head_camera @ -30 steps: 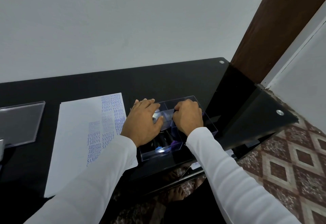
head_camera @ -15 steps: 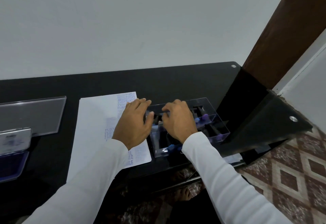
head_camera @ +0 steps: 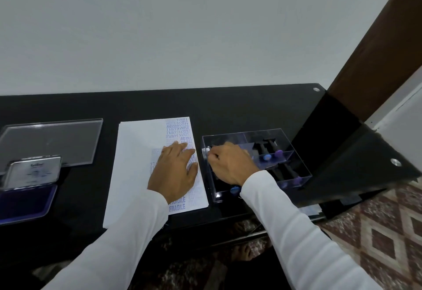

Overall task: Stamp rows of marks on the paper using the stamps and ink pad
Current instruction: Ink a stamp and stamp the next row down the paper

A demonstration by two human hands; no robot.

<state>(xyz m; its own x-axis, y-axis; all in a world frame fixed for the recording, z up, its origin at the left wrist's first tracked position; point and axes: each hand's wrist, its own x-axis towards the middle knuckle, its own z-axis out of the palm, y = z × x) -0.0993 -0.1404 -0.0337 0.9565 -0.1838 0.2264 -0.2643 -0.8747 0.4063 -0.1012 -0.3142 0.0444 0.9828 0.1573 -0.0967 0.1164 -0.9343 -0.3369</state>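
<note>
Left hand (head_camera: pixel 174 170): fingers (head_camera: pixel 182 146) straight and spread, lying flat on the right side of the paper (head_camera: pixel 137 164), over the stamped columns. Right hand (head_camera: pixel 230 166): fingers (head_camera: pixel 213 156) curled tight inside the left compartment of the clear stamp box (head_camera: pixel 296 152); whether they grip a stamp there cannot be told, as the hand hides it.

Box stands just right of the paper on the black glass bench (head_camera: pixel 228 106). Its right compartments hold black-handled stamps (head_camera: pixel 266 150) with blue and purple ends.

Legible marks on the paper, blue ink: "SAMPLE", "AMENDED", "AIR MAIL", "FRAGILE". Left part of the sheet is unmarked.

Ink pad (head_camera: pixel 25 200) sits open at the far left edge of the bench, its lid (head_camera: pixel 34 170) tilted up; lid lettering too blurred to read. A clear acrylic sheet (head_camera: pixel 50 141) lies behind it.
</note>
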